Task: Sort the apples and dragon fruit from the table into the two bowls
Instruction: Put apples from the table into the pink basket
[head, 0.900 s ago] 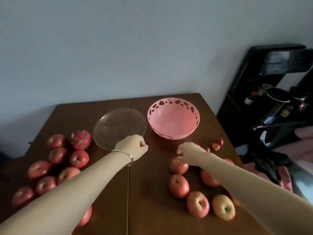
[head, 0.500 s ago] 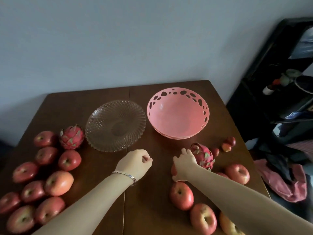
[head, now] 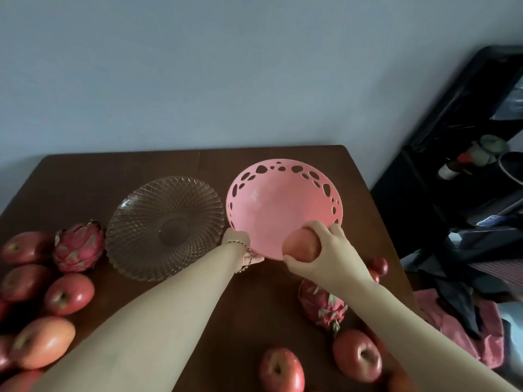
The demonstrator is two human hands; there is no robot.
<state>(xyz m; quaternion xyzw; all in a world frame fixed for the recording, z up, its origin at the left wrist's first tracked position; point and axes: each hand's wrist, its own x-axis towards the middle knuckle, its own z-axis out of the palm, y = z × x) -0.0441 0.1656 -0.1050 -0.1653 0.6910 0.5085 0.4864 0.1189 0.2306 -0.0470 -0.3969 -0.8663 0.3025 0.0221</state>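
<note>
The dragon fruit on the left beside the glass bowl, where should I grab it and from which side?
Grip the dragon fruit around its broad middle, coming from above with fingers on its left and right flanks. It lies on the table with scaly tips pointing up and back; the glass bowl sits close on its right and apples crowd its front-left, so sideways approaches look cramped.

Prob. home, wood table [head: 85, 176], cluttered shelf [head: 464, 165]

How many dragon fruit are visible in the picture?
2. One dragon fruit lies left of the glass bowl; the other lies near the right forearm, partly hidden. More may be hidden or outside the view.
</note>
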